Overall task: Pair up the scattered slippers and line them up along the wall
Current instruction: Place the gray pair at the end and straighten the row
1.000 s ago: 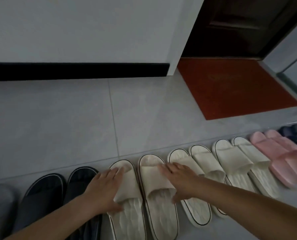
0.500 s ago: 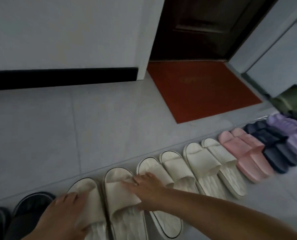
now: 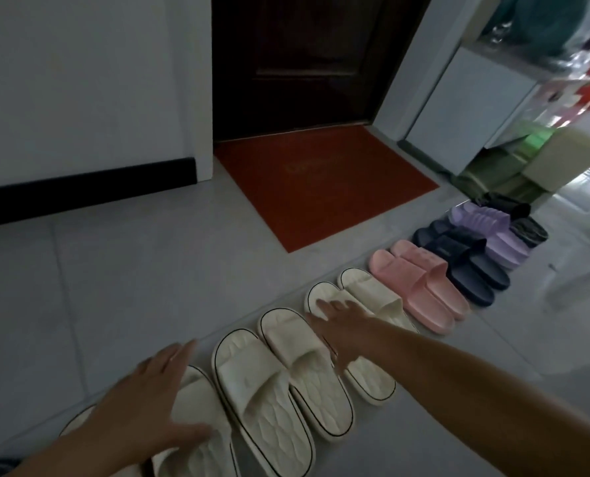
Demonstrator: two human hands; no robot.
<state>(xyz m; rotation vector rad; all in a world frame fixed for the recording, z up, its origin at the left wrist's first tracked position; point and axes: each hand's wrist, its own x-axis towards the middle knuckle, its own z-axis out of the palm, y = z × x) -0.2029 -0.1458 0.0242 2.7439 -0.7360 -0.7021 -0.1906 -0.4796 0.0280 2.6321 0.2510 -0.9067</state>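
Note:
A row of slippers runs diagonally across the grey floor. Nearest me are several cream slippers with dark edging. My left hand point(image 3: 149, 401) is spread flat, palm down, over the strap of the nearest cream slipper point(image 3: 200, 404). A cream pair point(image 3: 252, 383) lies between my hands. My right hand point(image 3: 338, 321) rests with fingers apart on the strap of a farther cream slipper point(image 3: 369, 382); its partner point(image 3: 372, 290) lies beside it. Beyond come a pink pair point(image 3: 421, 287), a navy pair point(image 3: 465, 259), a purple pair point(image 3: 493, 228) and dark slippers point(image 3: 524, 228).
A red doormat point(image 3: 321, 184) lies before a dark door point(image 3: 304, 63). The white wall with a black baseboard point(image 3: 80, 184) runs on the left. A white cabinet point(image 3: 458, 98) and green items point(image 3: 493, 173) stand at the right, past the row's end.
The view has swung right, so more of the row shows. My right hand has moved from one cream slipper to one farther right. My left hand has followed to the right.

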